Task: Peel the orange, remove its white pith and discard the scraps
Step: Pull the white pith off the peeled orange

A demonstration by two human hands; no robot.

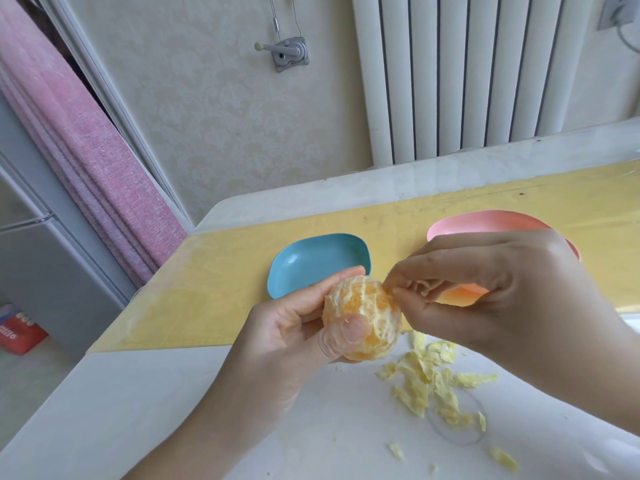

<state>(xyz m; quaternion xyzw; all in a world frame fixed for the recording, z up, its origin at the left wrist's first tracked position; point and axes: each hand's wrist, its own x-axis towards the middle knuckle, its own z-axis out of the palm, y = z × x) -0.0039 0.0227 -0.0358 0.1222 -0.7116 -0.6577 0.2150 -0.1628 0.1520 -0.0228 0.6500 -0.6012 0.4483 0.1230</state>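
Observation:
A peeled orange (367, 306), still streaked with white pith, is held above the table by my left hand (294, 327), thumb pressed on its front and fingers curled behind. My right hand (502, 299) reaches in from the right and pinches a strip of pith at the orange's upper right side. More pale peel is tucked under the right hand's curled fingers. A heap of pale yellow pith scraps (433, 386) lies on the white table just below and right of the orange.
A blue dish (298, 265) sits on the yellow mat (207, 289) behind the orange. A pink dish (485, 221) stands to its right, partly hidden by my right hand. Loose crumbs (502, 457) dot the white tabletop. A radiator and wall lie beyond the table.

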